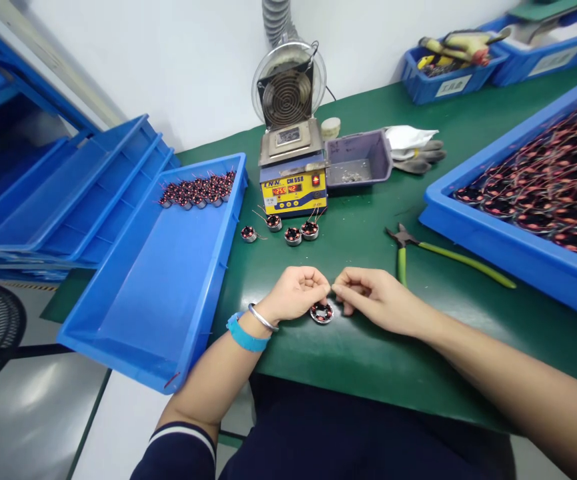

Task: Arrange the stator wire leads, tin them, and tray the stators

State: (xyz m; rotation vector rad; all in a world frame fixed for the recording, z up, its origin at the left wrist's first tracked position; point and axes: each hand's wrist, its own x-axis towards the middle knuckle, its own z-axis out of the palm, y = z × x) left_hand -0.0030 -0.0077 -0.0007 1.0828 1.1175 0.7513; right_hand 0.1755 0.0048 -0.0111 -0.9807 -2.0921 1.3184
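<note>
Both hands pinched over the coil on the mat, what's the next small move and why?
Probably draw the fine wire straight: left hand and right hand meet fingertip to fingertip just above the coil, which lies flat on the green mat. The wire itself is too thin to see.

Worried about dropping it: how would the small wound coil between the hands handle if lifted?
The coil lies flat, so probably won't roll. Its metal core suggests heavy for its size. Its thin wires look easily bent.
</note>
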